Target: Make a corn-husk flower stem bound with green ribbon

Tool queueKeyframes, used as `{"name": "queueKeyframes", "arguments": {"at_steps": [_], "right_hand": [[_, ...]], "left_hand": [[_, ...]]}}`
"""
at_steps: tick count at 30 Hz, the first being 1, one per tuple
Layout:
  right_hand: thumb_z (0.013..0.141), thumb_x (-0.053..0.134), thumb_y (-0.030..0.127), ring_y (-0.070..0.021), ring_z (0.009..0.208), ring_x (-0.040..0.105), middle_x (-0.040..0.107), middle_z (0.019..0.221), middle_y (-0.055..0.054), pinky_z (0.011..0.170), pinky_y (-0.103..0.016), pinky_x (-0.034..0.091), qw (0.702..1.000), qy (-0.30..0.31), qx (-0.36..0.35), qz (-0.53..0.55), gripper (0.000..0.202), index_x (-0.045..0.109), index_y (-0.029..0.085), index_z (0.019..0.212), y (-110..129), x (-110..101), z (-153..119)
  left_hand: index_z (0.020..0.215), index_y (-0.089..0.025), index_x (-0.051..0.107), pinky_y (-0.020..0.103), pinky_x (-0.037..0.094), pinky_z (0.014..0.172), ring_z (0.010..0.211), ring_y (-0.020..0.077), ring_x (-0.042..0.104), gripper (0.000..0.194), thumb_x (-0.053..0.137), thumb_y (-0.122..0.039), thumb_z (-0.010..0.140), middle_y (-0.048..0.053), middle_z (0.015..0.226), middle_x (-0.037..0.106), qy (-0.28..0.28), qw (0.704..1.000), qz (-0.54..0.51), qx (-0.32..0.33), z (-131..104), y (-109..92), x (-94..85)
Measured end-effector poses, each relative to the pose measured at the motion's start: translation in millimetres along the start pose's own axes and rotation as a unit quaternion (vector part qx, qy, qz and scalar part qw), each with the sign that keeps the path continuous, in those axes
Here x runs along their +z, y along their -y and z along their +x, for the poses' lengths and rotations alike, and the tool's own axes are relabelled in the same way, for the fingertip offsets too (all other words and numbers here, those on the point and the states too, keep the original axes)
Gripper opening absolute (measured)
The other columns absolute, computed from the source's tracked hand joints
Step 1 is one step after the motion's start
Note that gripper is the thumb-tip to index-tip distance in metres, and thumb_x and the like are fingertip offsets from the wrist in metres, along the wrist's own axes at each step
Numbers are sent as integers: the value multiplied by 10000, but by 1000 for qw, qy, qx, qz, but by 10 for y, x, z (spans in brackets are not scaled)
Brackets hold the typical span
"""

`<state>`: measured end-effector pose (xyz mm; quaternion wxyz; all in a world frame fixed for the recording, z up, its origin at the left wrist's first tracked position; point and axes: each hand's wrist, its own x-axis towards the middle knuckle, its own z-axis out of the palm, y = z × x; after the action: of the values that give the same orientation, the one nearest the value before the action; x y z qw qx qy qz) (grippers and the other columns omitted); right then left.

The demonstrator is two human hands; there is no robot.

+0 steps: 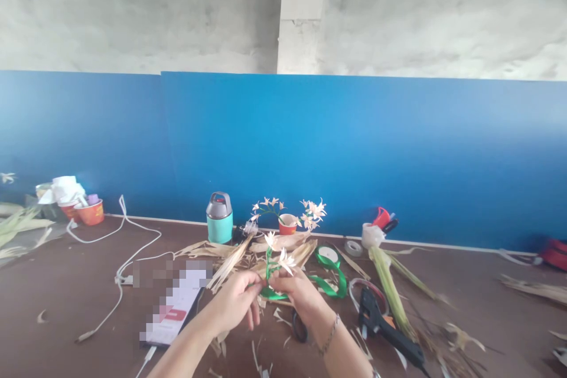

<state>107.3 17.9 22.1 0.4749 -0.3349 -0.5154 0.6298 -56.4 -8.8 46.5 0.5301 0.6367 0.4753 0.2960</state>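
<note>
A handmade flower sprig with cream petals (286,261) and a green-wrapped stem (269,263) stands upright between my hands. My left hand (234,302) pinches near the stem's lower end with thumb and forefinger, its other fingers hanging curled. From the other side my right hand (303,295) closes its fingertips on the same stem. A green ribbon (339,289) runs from its roll (328,256) toward my hands, and a stretch of it shows just below my fingertips. Which fingers press on the ribbon is hidden. Scissors (300,326), partly covered, lie beneath my right wrist.
Dried corn husks (233,260) and scraps litter the brown table. A phone (177,304) lies left, with white cables (128,254). Behind stand a teal flask (220,227) and a paper cup (287,224) beside finished flowers (315,211). A glue gun (385,325) lies right.
</note>
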Motion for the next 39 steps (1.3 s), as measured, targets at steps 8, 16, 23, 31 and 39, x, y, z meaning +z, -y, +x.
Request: {"name": "queueKeyframes", "arguments": {"at_steps": [8,16,23,31,39], "right_hand": [[570,709,231,-105,547,377,468,517,33,571,-250,307,1000,12,24,-11,179,559,150,513,49,14,-15],[584,640,191,-93,522,302,378,479,58,541,-254,248,998,-14,11,-55,203,477,164,466,75,54,-29],[596,654,218,-93,512,302,381,473,58,537,-255,250,998,-25,11,-58,239,464,172,460,62,52,-16],[582,670,205,-101,514,366,457,478,47,552,-261,291,998,-20,19,-50,167,539,157,490,49,52,-10],[602,696,267,-84,492,350,435,469,51,529,-247,273,999,11,19,-35,245,517,153,481,-21,-17,39]], "left_hand": [[643,-182,527,282,465,525,480,155,573,67,587,-193,616,-14,514,590,-6,995,-101,12,38,26,-10],[650,-168,587,251,403,446,440,152,542,81,521,-207,673,-11,499,569,-104,989,96,47,72,99,74],[640,-172,639,245,329,434,423,145,522,134,509,-147,652,5,509,585,-175,962,180,103,75,103,130],[548,-191,520,232,403,434,409,131,524,80,493,-116,554,-35,408,554,-135,986,-101,-11,150,165,176],[571,-146,549,198,349,414,429,89,503,32,528,-168,563,-3,525,599,-58,978,-200,7,96,121,100]]}}
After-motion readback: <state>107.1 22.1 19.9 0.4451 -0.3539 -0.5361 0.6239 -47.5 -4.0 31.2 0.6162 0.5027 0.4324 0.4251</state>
